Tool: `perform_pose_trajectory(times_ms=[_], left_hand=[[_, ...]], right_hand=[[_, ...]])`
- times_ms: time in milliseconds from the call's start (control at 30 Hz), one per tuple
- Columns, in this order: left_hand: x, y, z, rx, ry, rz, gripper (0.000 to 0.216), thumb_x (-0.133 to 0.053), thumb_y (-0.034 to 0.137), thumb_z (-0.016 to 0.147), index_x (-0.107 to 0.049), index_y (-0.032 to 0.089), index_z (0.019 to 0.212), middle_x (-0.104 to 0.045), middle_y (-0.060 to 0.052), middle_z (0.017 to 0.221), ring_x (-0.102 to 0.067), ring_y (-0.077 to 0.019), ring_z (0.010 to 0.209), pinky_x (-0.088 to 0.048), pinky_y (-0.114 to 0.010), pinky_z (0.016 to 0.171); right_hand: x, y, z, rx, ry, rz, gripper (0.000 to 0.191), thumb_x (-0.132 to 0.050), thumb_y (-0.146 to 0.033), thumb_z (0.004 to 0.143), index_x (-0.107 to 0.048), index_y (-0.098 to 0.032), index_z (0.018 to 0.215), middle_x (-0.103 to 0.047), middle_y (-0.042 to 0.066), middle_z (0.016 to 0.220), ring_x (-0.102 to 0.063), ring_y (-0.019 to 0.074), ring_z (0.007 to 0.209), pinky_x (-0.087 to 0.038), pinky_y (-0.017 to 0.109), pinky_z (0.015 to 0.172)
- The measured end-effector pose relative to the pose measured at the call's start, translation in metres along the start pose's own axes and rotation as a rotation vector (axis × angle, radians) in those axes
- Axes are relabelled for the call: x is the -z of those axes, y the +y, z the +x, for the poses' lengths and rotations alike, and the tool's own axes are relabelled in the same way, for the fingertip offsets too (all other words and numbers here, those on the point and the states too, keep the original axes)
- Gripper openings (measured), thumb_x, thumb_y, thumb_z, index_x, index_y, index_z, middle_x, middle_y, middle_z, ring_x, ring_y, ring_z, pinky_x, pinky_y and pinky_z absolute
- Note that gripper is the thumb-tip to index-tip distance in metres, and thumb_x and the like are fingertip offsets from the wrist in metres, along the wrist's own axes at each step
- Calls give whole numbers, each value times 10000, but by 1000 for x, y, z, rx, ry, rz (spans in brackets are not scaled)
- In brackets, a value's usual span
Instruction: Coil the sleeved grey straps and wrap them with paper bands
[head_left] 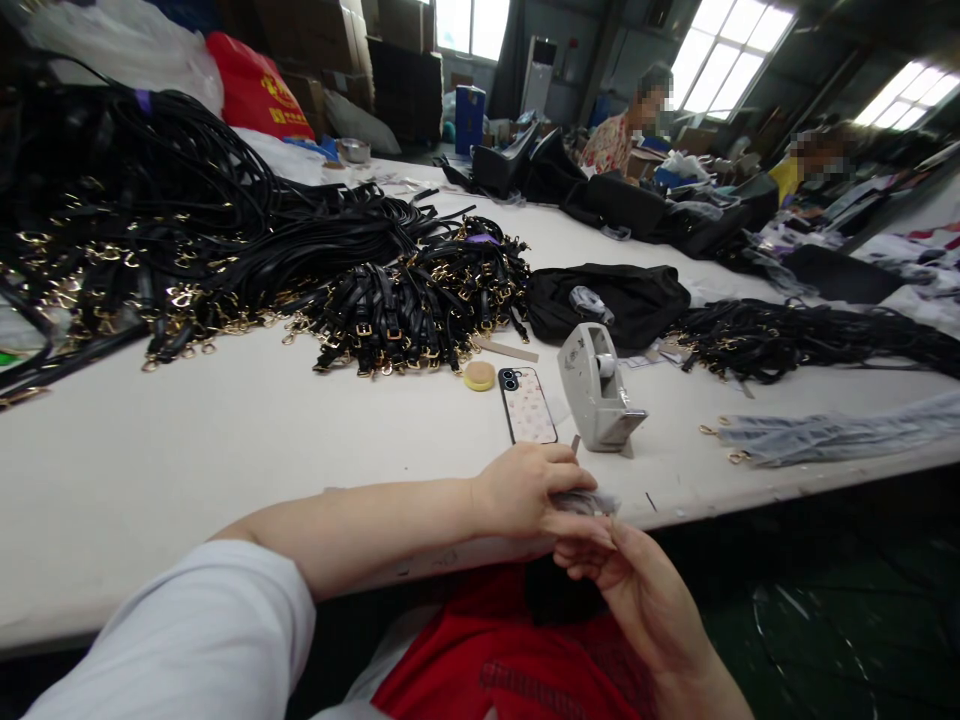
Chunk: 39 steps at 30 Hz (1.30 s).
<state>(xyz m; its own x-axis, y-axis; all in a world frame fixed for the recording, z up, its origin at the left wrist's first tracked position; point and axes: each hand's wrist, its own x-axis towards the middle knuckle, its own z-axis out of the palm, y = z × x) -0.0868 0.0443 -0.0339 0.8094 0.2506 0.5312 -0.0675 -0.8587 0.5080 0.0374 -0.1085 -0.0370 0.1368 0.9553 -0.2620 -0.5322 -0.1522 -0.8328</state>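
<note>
At the table's near edge my left hand (529, 490) is closed on a small clear plastic piece (592, 502), fingers curled over it. My right hand (637, 590) comes up from below, its fingertips pinched on the same piece. Just beyond the hands stand a grey tape dispenser (596, 385) and a phone (527, 404) lying back side up in a patterned case. A small round yellow disc (479, 375) lies next to the phone. Something dark sits in my lap under the hands, over red cloth (510, 660).
Large heaps of black straps with gold buckles (225, 250) cover the left and middle of the white table (187, 450). A black bag (615, 300) and more straps (787, 335) lie right; wrapped straps (825, 435) near the edge. Two people sit at the far end.
</note>
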Motion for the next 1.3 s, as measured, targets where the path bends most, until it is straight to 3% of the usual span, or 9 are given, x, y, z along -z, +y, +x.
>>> perform_pose_trajectory(times_ms=[167,367,733,1067,1300], left_hand=[[1,0,-1,24,-54,26,480,-625,605,835,-701,170,1022,-653,-56,872,-628,-140,762,-495,-220,677],[1,2,0,19,-23,10,435,-596,566,872,-706,164,996,-658,-56,860,-626,-142,744,-488,-224,659],[5,6,0,-44,-16,40,360,-517,459,916,-681,144,974,-652,-71,833,-618,-156,730,-491,-248,634],[5,6,1,50,19,-32,355,-577,464,878,-711,147,967,-659,-67,821,-622,-151,720,-498,-239,651],[4,8,2,153,4,-101,333,-639,467,848,-737,155,913,-657,-54,789,-622,-146,701,-493,-229,652]], right_hand=[[1,1,2,6,-8,20,326,-673,-443,884,-779,-135,902,-782,142,841,-738,226,793,-570,264,676],[4,4,1,22,-7,19,325,-669,-446,889,-781,-142,915,-783,132,834,-741,226,790,-574,267,684],[3,10,2,58,119,-118,381,-662,-508,891,-766,-141,909,-779,133,838,-733,227,779,-572,269,657],[-1,5,-4,91,-10,-81,317,-629,-448,928,-763,-170,998,-778,116,909,-718,213,833,-565,287,735],[-5,-4,-8,76,-94,-85,339,-752,-369,826,-722,-217,1127,-767,94,990,-695,201,898,-534,285,832]])
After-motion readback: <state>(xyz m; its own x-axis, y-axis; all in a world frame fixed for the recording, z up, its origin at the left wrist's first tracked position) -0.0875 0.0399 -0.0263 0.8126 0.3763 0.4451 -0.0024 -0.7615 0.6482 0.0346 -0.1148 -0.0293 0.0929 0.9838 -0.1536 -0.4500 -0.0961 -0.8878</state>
